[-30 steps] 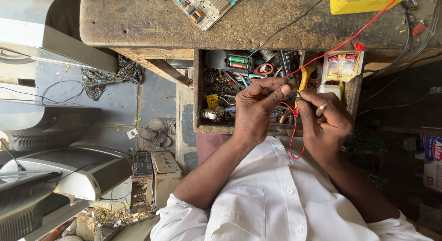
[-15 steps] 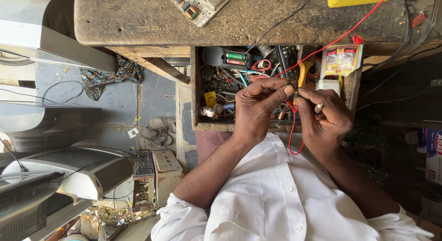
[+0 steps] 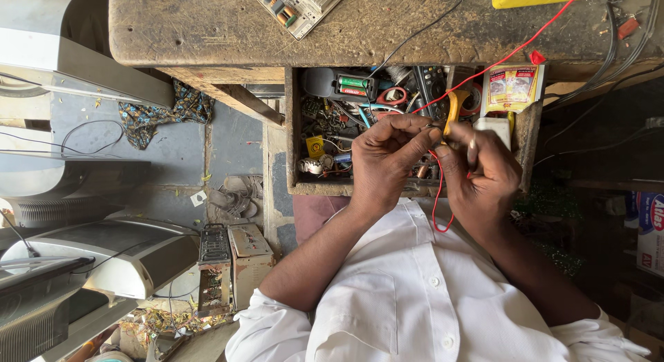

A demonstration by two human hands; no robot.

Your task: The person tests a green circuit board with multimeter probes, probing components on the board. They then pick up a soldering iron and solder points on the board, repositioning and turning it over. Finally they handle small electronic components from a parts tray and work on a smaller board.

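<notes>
Red wire [image 3: 438, 196] pinched between both hands over open drawer [image 3: 294, 127] full of parts — loop hangs below. Left hand [image 3: 387, 161] grips it by fingertips; right hand [image 3: 481, 172] clenched on wire and yellow-handled tool [image 3: 454, 107]. Wooden bench [image 3: 207, 30] above; circuit board [image 3: 297, 6] on top.
</notes>
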